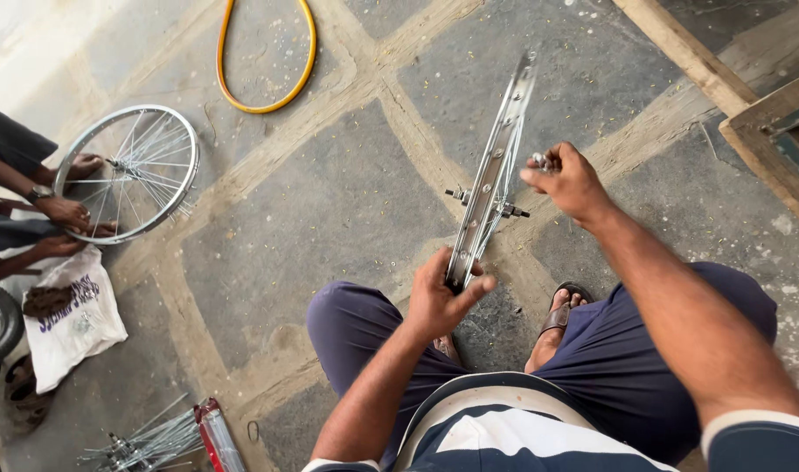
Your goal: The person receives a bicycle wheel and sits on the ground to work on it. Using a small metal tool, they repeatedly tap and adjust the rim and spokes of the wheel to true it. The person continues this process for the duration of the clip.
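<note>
The bicycle wheel rim (494, 175) stands on edge at the centre of the frame, just above my knees, and my left hand (439, 297) is closed round its lower end while my right hand (567, 179), just right of the hub axle (487, 201), pinches a small metal part (544, 162) between fingertips. At the left edge another person's hands (63, 214) rest on a second spoked wheel (128, 172) lying flat on the stone floor (330, 201), with a white bag (72, 319) below it, loose spokes (146, 441) at lower left and an orange hose loop (264, 61) at the top.
</note>
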